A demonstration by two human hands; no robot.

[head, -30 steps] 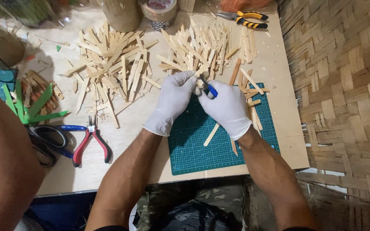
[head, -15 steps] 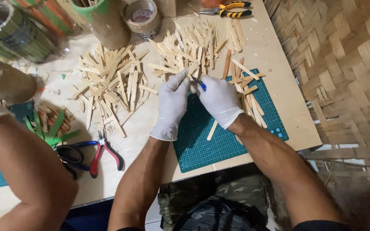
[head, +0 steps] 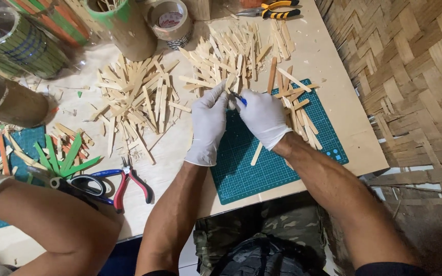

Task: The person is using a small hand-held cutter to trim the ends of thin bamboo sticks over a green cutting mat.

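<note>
Both my hands wear white gloves and meet over the far edge of a green cutting mat (head: 241,168). My left hand (head: 208,122) pinches a pale wooden craft stick (head: 228,84) near its end. My right hand (head: 263,117) grips a small blue-handled cutter (head: 239,97) with its tip against that stick. Heaps of cut wooden sticks (head: 139,99) lie just beyond the hands, and one loose stick (head: 256,153) rests on the mat under my right wrist.
Red-and-blue pliers (head: 129,181) and scissors (head: 80,185) lie left of the mat. Another person's arm (head: 52,225) is at lower left by green sticks (head: 65,158). Tubes (head: 124,25), a tape roll (head: 170,20) and yellow pliers (head: 272,9) stand at the back. Woven wall on the right.
The view has shifted, so the table now sits lower and further right in frame. My hands stay together on the stick and cutter. The other person's arm has come further into view.
</note>
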